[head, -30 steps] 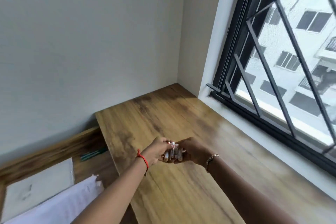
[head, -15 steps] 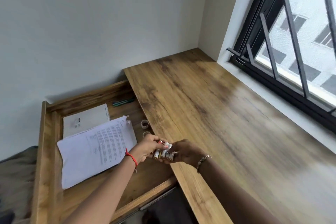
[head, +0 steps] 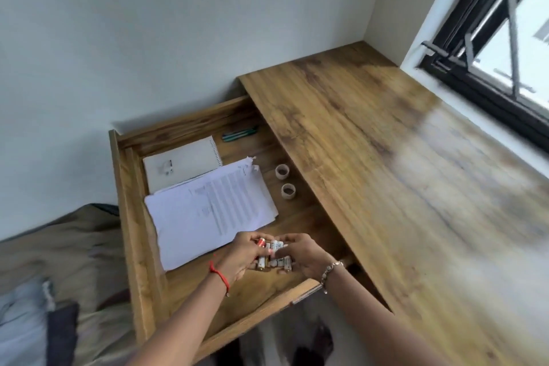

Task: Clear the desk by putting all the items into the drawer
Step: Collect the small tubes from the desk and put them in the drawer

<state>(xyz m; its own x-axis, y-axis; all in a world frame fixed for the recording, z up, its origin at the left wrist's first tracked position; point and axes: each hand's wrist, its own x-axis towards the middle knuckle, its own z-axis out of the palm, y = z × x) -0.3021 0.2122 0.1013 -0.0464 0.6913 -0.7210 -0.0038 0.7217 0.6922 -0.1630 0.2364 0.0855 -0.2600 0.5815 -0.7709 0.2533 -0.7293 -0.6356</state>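
Observation:
Both hands cup a bundle of several small white batteries [head: 274,255], one with a red end. My left hand [head: 240,255], with a red thread on the wrist, grips them from the left. My right hand [head: 303,252], wearing a bracelet, grips them from the right. The hands hover over the front part of the open wooden drawer [head: 130,211], left of the desk top [head: 386,172]. Inside the drawer lie a stack of printed papers [head: 208,211], a white notebook [head: 181,162], green pens [head: 239,133] and two small tape rolls [head: 285,181].
The wall rises behind the drawer and desk. A barred black window frame [head: 481,74] runs along the desk's right side. A bed with beige cover [head: 59,261] lies left of the drawer. Dark floor shows below the drawer front.
Both hands carried the batteries from above the desk top leftward, to above the open drawer. The view swung down and left, bringing the whole drawer into sight.

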